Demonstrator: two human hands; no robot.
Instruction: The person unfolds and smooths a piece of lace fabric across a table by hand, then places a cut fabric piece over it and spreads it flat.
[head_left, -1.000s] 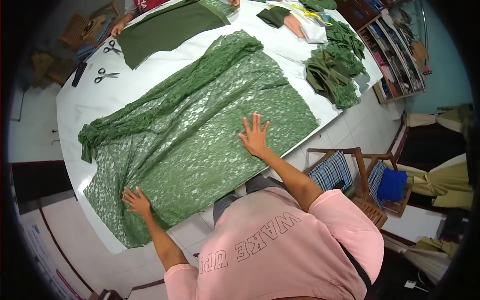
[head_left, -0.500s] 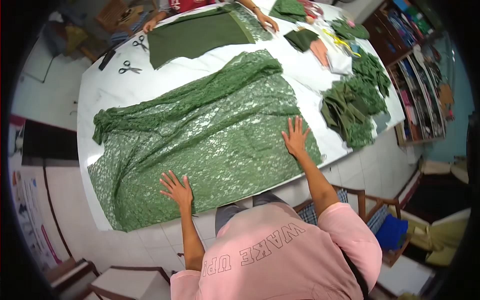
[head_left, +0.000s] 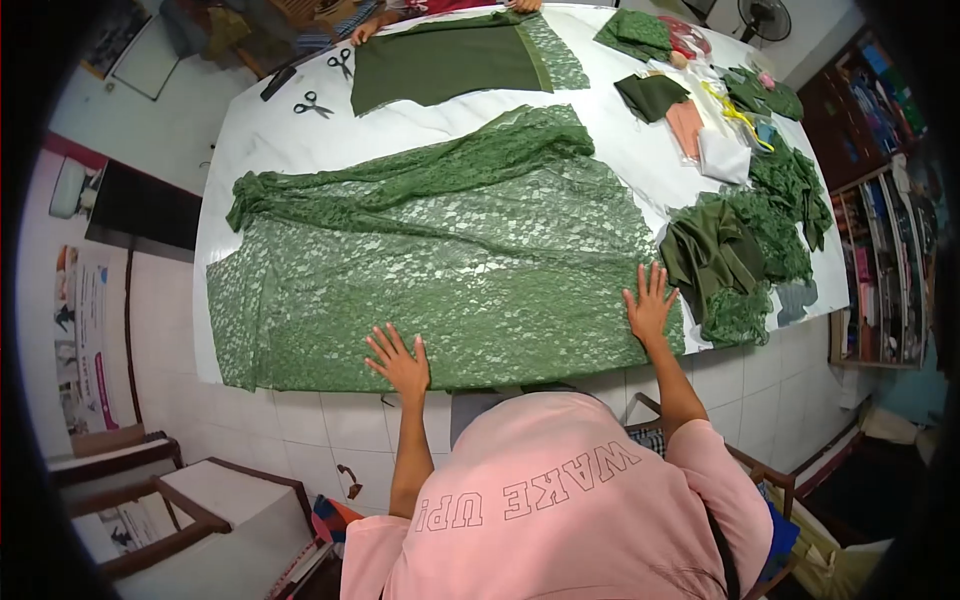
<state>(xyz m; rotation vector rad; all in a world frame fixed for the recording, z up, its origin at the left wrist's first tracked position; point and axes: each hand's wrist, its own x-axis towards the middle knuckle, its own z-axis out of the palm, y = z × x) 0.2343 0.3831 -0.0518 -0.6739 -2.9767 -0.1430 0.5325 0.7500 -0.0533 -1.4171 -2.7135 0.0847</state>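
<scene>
Left hand point(head_left: 403, 366) and right hand point(head_left: 650, 308) had shifted rightward across the green lace point(head_left: 510, 310); I saw both spread flat, gripping nothing, seemingly holding it smooth along the near edge of the table point(head_left: 285, 150).

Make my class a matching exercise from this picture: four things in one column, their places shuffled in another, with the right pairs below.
Column one
1. Left hand
2. Two pairs of scissors
3. Right hand
4. Plain dark-green fabric

Column two
A. On the green lace fabric, near its right end
B. Laid out beside another person's hands
C. On the lace, nearer its middle
D. On white tabletop, left of the plain fabric

Pairs: 1-C, 2-D, 3-A, 4-B
</scene>
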